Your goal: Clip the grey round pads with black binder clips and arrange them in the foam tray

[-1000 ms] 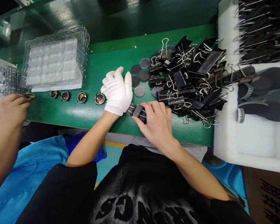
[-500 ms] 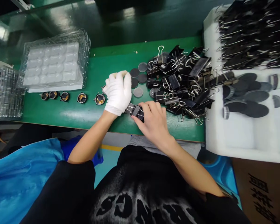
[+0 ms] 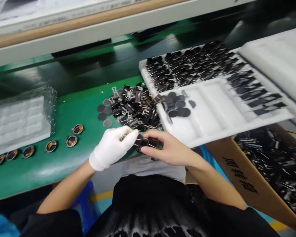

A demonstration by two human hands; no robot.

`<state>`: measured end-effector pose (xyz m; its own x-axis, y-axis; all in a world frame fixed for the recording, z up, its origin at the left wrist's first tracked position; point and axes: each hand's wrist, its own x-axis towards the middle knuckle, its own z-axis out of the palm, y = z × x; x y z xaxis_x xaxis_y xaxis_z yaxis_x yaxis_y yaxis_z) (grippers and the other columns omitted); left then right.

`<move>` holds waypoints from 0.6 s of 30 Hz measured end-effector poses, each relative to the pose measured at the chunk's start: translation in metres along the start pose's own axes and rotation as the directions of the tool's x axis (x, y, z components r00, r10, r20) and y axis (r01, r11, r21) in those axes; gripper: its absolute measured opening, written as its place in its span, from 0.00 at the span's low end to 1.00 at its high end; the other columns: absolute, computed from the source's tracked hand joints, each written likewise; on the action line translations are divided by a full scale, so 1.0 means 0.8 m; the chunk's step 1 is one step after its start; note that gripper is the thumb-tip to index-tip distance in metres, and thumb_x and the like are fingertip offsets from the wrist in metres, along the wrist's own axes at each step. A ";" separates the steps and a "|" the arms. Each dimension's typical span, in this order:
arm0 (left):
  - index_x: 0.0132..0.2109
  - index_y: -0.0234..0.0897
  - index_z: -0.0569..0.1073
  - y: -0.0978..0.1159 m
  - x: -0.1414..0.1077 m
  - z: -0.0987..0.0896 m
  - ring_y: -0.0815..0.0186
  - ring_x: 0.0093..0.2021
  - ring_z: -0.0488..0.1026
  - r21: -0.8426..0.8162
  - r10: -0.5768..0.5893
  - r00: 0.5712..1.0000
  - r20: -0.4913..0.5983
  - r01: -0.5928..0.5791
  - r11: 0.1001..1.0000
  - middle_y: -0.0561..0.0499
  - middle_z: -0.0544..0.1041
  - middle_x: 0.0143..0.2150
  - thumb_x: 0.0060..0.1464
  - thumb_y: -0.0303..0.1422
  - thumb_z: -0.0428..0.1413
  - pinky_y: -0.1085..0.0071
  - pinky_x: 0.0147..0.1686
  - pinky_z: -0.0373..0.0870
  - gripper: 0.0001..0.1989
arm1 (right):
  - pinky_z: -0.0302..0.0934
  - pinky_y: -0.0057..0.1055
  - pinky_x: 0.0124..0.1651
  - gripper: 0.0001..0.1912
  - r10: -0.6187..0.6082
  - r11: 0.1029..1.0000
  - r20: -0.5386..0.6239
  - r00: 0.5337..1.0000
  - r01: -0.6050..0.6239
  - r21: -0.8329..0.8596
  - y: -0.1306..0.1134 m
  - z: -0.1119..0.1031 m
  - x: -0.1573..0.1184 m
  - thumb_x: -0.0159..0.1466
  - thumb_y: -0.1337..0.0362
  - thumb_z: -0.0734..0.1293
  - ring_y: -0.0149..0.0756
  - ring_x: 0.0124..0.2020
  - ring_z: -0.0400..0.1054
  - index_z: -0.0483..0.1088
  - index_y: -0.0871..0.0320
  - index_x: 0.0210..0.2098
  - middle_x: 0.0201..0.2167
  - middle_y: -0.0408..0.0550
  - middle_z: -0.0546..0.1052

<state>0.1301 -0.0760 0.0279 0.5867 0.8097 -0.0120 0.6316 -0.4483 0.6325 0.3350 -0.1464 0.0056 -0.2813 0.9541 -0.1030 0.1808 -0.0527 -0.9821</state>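
My left hand (image 3: pixel 114 146), in a white glove, is closed around a small round watch case (image 3: pixel 123 137); only a bit of its rim shows between thumb and fingers. Bare, my right hand (image 3: pixel 169 146) grips black binder clips (image 3: pixel 144 141) between thumb and fingers, and they meet the left fingertips. How the clips sit against the watch case is hidden. Left of my hands, several round watch cases (image 3: pixel 71 141) with black and gold faces lie in a row on the green table (image 3: pixel 76 164). Beyond my hands is a heap of binder clips (image 3: pixel 135 105) beside grey discs (image 3: pixel 108 123).
Clear plastic trays (image 3: pixel 51 112) stand at the left. To the right, a white foam tray (image 3: pixel 207 121) holds rows of binder clips and loose dark discs. A cardboard box (image 3: pixel 227 154) full of clips is below it. A shelf edge (image 3: pixel 88 31) crosses the top.
The view has swung right and up. Both hands have come together near the table's front edge, and the binder clips are lifted in my right hand.
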 end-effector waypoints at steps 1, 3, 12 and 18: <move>0.27 0.37 0.69 0.007 0.006 0.003 0.73 0.23 0.60 -0.010 0.001 0.999 0.033 0.000 1.000 0.59 0.65 0.21 0.64 0.41 0.49 0.74 0.26 0.57 0.19 | 0.64 0.30 0.40 0.11 -0.015 1.000 -0.059 0.998 0.014 -0.022 0.001 -0.002 -0.006 0.67 0.55 0.70 0.35 0.38 0.71 0.76 0.56 0.41 0.37 0.43 0.79; 0.28 0.38 0.70 0.017 0.016 0.008 0.72 0.24 0.63 0.011 0.044 0.994 0.100 -0.045 0.999 0.58 0.68 0.22 0.63 0.41 0.50 0.74 0.27 0.59 0.18 | 0.63 0.29 0.39 0.07 -0.010 0.999 -0.131 0.991 0.005 -0.035 0.002 -0.004 -0.018 0.65 0.59 0.71 0.34 0.37 0.72 0.75 0.57 0.39 0.34 0.42 0.78; 0.65 0.44 0.67 -0.002 0.008 0.033 0.64 0.40 0.79 0.166 0.335 0.941 0.043 -0.338 0.926 0.52 0.82 0.46 0.64 0.39 0.50 0.67 0.41 0.75 0.24 | 0.66 0.35 0.50 0.07 -0.288 0.854 -0.330 0.899 0.085 -0.514 -0.012 -0.126 -0.100 0.68 0.64 0.69 0.37 0.45 0.73 0.76 0.56 0.46 0.44 0.49 0.78; 0.61 0.46 0.70 -0.048 -0.034 0.056 0.66 0.40 0.79 0.214 0.392 0.918 -0.054 -0.373 0.903 0.54 0.82 0.43 0.67 0.37 0.50 0.70 0.40 0.75 0.17 | 0.66 0.45 0.53 0.13 -0.361 0.570 -0.317 0.877 -0.061 -0.820 -0.003 -0.327 -0.086 0.65 0.58 0.69 0.45 0.46 0.72 0.78 0.57 0.45 0.45 0.54 0.77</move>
<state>0.1128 -0.0980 -0.0307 0.7595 0.5878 0.2788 0.4596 -0.7881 0.4095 0.6008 -0.1347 0.0566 -0.0134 0.9492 0.3145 0.8927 0.1530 -0.4238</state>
